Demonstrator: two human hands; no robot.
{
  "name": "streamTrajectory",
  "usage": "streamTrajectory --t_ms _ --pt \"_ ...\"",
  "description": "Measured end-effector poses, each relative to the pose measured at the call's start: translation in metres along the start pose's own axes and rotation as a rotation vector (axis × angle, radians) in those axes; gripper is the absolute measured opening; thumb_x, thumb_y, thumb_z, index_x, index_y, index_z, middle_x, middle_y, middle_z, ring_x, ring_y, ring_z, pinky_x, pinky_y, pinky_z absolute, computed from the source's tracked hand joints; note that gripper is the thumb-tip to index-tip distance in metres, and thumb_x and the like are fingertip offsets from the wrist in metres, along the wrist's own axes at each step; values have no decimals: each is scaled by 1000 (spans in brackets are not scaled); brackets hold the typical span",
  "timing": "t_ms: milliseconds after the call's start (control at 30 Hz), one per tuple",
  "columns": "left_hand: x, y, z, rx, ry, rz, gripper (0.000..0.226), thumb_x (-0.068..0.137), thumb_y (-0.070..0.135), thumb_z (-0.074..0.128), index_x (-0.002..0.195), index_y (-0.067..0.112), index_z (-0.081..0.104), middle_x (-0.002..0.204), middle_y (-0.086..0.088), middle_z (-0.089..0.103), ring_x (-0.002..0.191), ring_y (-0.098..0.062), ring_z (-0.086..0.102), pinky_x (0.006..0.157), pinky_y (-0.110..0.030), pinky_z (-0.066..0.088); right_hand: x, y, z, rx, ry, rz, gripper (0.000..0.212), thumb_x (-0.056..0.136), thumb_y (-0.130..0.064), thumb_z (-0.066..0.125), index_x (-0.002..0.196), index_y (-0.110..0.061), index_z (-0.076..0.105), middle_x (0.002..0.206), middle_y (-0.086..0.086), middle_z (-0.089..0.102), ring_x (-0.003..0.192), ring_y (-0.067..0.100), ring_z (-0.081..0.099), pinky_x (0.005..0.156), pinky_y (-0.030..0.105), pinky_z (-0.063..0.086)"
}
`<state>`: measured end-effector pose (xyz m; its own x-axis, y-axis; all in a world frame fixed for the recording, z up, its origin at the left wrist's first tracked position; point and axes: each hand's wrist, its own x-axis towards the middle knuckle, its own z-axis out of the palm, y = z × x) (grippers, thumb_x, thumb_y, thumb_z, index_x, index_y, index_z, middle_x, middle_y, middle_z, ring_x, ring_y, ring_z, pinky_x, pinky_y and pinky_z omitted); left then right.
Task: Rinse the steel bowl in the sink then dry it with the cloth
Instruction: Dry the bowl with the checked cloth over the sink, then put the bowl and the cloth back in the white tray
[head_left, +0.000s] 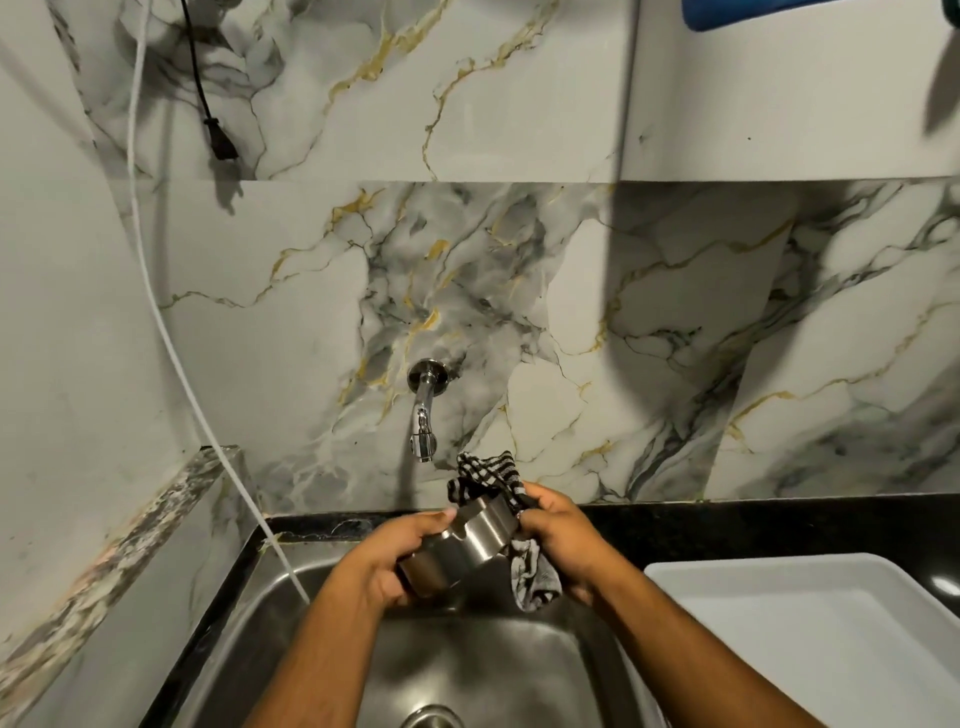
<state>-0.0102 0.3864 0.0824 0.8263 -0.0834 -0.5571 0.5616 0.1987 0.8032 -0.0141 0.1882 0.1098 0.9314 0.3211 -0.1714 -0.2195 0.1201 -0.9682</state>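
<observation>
Nearest to us is the sink (311, 649), and above its basin we hold the steel bowl (460, 545), tilted on its side. Our left hand (395, 558) is closed around the bowl's wall and base, and our right hand (558, 535) grips the checked cloth (519, 519) against the rim. We judge the drying step is in hand; to do it well we should turn the bowl slowly and press the cloth inside also. The white tray (810, 634) lies on the desk (753, 525) to the right, near our right arm. Behind, the tap (423, 426) hangs just beyond the cloth, so room is small there.
</observation>
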Motion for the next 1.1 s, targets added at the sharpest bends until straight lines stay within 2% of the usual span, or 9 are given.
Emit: streamTrajectory --t_ms 167,300,467,700,767,833,900,967,1100 --pt "18 -6 20 -72 87 -50 12 91 21 59 91 10 63 82 -19 66 68 -31 64 46 -42 59 -8 19 -23 215 212 -46 46 81 18 34 109 -1 66 66 8 69 53 15 60 50 24 51" --pt "36 -18 58 -66 113 -10 12 92 19 57 87 10 64 78 -15 65 66 -28 62 37 -36 56 -31 31 -83 318 380 -135 53 77 21 31 118 2 60 89 17 68 68 23 62 62 30 50" --pt "44 -42 141 -66 112 50 17 93 25 58 79 16 62 44 -1 66 36 -15 62 32 -26 49 -78 38 -196 264 525 -151 54 77 21 30 120 2 57 79 18 61 44 15 55 41 21 45" --pt "63 -84 262 -45 151 80 11 91 28 60 96 20 66 72 -4 66 51 -17 61 41 -25 52 -107 77 -380 56 669 -60 80 85 14 35 146 -37 38 74 -8 77 52 17 58 40 23 49" --pt "68 -101 298 -48 182 57 15 91 30 59 103 24 65 78 -2 65 58 -17 61 42 -25 51 -106 97 -417 -116 656 15 65 92 4 44 146 -33 42 89 0 76 72 27 67 54 28 57" --pt "69 -116 325 -23 237 29 15 92 31 58 102 22 65 73 -3 65 59 -18 61 40 -24 50 -106 124 -444 -527 606 102 52 97 -9 50 145 -28 44 126 18 65 107 34 65 89 38 54" --pt "66 -125 343 8 282 27 15 93 30 56 99 21 67 64 -2 65 53 -17 61 38 -23 48 -104 151 -461 -982 432 201 58 97 -8 44 152 -20 30 159 23 23 145 36 27 118 41 24" --pt "64 -130 358 31 329 36 16 93 28 54 98 19 67 53 0 66 44 -15 60 39 -20 47 -102 166 -466 -1275 316 233 65 97 -15 41 156 -15 14 164 21 -2 151 38 -1 123 44 6" --pt "61 -145 371 75 396 39 20 95 28 51 96 16 67 75 -9 68 63 -22 61 52 -23 46 -99 181 -448 -1540 248 281 80 92 -42 37 155 -8 0 162 23 -12 149 40 -10 121 51 -1"
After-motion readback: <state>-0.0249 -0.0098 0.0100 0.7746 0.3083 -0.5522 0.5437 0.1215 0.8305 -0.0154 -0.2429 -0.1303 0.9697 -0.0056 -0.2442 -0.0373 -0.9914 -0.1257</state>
